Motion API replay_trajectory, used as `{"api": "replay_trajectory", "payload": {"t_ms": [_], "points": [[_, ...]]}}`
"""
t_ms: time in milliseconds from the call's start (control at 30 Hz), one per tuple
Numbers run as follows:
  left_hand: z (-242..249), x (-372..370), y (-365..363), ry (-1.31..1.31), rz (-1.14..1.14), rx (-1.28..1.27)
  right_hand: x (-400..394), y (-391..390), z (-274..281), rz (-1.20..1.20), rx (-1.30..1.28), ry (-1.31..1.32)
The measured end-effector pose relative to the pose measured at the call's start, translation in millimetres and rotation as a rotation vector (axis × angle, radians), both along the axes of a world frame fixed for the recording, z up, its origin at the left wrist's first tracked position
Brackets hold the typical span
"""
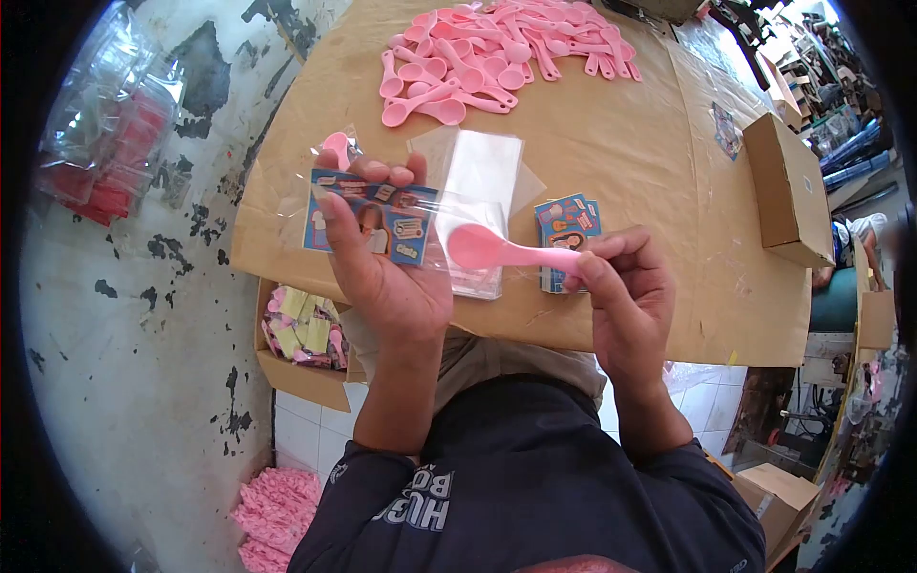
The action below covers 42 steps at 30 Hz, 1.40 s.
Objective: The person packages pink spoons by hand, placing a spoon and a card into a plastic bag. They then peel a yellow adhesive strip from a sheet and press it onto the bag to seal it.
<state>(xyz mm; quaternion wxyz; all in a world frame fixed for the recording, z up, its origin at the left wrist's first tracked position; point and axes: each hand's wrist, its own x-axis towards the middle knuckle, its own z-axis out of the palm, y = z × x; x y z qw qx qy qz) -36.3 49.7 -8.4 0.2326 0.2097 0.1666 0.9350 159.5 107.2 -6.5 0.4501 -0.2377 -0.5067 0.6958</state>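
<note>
My left hand [387,272] grips a clear plastic bag with a blue printed card [409,229] inside, thumb in front and fingers behind. In my right hand [626,296] a pink plastic spoon [478,247] is pinched by its handle end, its bowl pointing left at the bag's open-looking right side. Below the spoon lies a stack of clear plastic bags [485,158] on the table. A pile of blue printed cards [565,224] sits just behind my right hand. Another pink spoon in a clear bag [336,145] shows beyond my left fingertips.
A large heap of pink spoons [468,65] covers the far side of the brown-covered table [659,162]. A cardboard box [788,191] stands at the right edge. Below the table's left edge, an open carton [306,377] holds packed pink spoons. A peeling wall [143,315] runs along the left.
</note>
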Motion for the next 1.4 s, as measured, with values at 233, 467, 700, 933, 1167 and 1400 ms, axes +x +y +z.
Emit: {"api": "replay_trajectory", "payload": {"t_ms": [233, 467, 700, 933, 1167, 1400], "points": [[-1, 15, -1, -0.173, -0.295, 0.021, -20, -15, 1, 0.224, -0.090, -0.009], [-3, 31, -2, -0.271, -0.568, 0.076, -31, -15, -10, 0.098, 0.151, -0.091], [-9, 29, -4, -0.280, -0.671, 0.000, -36, -13, -5, -0.118, 0.452, -0.215], [-3, 10, -5, -0.285, -0.681, -0.057, -5, 7, 20, -0.038, 1.126, -0.287], [20, 29, -7, -0.200, -0.771, -0.206, -5, 12, 26, -0.162, 1.091, -0.586], [16, 42, -7, -0.175, -0.923, -0.302, -8, 6, 23, -0.190, 1.229, -0.548]]}}
